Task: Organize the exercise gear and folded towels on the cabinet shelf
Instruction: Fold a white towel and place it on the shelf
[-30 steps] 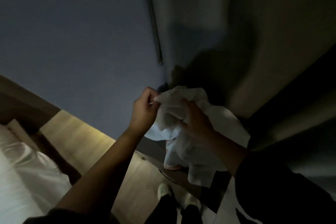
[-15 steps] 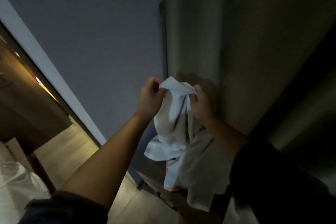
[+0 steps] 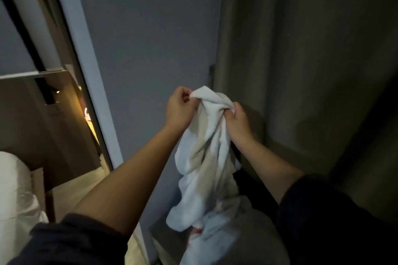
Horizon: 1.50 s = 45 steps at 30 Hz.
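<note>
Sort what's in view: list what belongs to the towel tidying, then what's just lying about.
In the job:
towel, bunched, not folded
left hand, pinching its top edge
right hand, gripping it alongside

Just there:
bedding, far left
floor
wall

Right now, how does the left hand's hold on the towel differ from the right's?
The left hand pinches the top edge of the white towel with fingertips; the right hand clutches bunched cloth. The left hand sits slightly higher than the right hand. Both hold the same towel.
</note>
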Motion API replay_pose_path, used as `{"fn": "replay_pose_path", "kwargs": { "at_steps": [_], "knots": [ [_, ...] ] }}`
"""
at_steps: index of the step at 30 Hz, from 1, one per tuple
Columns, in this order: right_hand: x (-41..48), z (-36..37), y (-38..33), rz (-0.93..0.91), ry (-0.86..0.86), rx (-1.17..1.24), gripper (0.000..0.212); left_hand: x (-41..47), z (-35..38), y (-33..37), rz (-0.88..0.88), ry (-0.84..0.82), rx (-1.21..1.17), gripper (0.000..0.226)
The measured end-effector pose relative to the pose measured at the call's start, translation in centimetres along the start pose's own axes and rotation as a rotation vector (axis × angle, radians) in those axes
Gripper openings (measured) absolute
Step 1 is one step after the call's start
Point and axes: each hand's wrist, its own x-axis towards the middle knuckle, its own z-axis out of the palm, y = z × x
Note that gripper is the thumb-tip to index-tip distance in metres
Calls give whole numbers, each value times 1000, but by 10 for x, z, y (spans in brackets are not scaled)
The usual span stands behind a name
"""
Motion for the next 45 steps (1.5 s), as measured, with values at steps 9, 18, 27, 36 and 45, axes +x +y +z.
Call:
{"fn": "replay_pose_path", "kwargs": {
  "at_steps": [9, 18, 27, 36, 45],
  "knots": [
    [54, -23, -97, -187, -76, 151, 12, 34, -13, 103, 221, 213, 168, 21],
    [71, -18, -203, -398, -140, 223, 18, 40, -61, 208, 443, 438, 255, 24],
    [70, -2, -295, -614, -156, 291, 14, 26, -119, 284, 565, 578, 375, 13],
    [31, 15, -258, -542, -272, 199, 25, 7, -133, 242, 128, 556, 302, 8],
    [-15, 21, -72, 23, -755, -194, 52, -1, -103, 188, -70, 567, -11, 7]
  ]
}}
